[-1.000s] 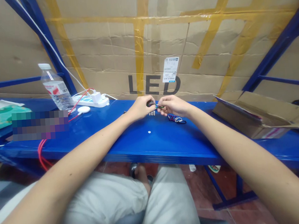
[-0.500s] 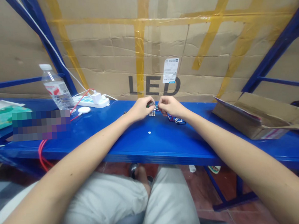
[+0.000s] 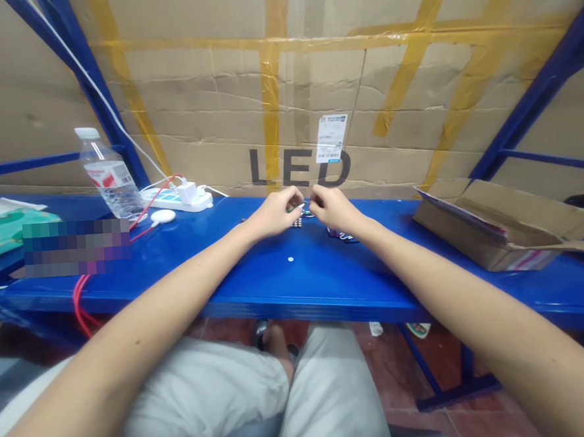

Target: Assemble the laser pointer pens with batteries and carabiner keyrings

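Observation:
Both hands meet over the far middle of the blue bench (image 3: 286, 281). My left hand (image 3: 276, 212) is closed in a pinch on a small green and silver part (image 3: 298, 207). My right hand (image 3: 331, 207) is closed too, its fingertips pinching a small metal ring-like piece (image 3: 309, 211) that touches the same part. Small silver pieces (image 3: 296, 224) lie on the bench just under the hands. A few coloured carabiner clips (image 3: 341, 234) lie by my right wrist, partly hidden by it. A small white disc (image 3: 290, 259) lies nearer to me.
A water bottle (image 3: 109, 178), a white power strip (image 3: 178, 197) with a plugged charger and red cable (image 3: 81, 294), and a white round puck (image 3: 162, 217) sit at the left. An open cardboard box (image 3: 495, 222) lies at the right. A cardboard wall marked LED (image 3: 299, 166) backs the bench.
The hands have drawn closer together, the right one shifting left so the fingertips now meet. The dark piece seen in the left hand a second ago no longer shows.

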`<state>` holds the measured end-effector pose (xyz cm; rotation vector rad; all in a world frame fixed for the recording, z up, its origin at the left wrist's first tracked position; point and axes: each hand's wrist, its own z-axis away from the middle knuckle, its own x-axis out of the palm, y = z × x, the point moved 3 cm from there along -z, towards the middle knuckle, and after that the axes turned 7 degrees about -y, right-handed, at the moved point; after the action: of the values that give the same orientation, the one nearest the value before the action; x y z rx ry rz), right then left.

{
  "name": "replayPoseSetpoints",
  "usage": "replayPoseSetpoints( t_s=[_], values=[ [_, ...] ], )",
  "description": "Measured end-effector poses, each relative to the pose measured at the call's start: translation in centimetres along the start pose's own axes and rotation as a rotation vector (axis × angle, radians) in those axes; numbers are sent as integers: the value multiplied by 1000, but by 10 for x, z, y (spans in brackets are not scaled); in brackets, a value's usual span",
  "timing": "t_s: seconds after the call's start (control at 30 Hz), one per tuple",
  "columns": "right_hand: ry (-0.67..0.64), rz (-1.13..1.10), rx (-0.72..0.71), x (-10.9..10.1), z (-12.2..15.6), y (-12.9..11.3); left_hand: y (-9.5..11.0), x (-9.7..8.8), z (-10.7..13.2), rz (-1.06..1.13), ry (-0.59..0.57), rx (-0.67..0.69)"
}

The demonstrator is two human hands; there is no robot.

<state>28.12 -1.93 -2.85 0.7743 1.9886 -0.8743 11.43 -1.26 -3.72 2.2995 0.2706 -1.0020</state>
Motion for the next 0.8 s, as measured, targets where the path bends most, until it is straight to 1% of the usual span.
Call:
replayPoseSetpoints(
  t_s=[0.17, 0.33, 0.6, 0.7, 0.8],
  values=[
    [-19, 88, -34, 1, 1, -7, 4, 0, -1, -105, 44, 44],
    [-8, 139, -54, 3, 1, -7, 8, 1, -2, -188, 31, 74],
    [53, 125, -108, 5, -1, -1, 6, 0, -1, -228, 60, 26],
    [54, 160, -127, 7, -1, -3, 5, 2, 0, -275, 64, 4],
    [45, 180, -114, 8, -1, -4, 4, 3, 0, -311, 83, -11]
  ],
)
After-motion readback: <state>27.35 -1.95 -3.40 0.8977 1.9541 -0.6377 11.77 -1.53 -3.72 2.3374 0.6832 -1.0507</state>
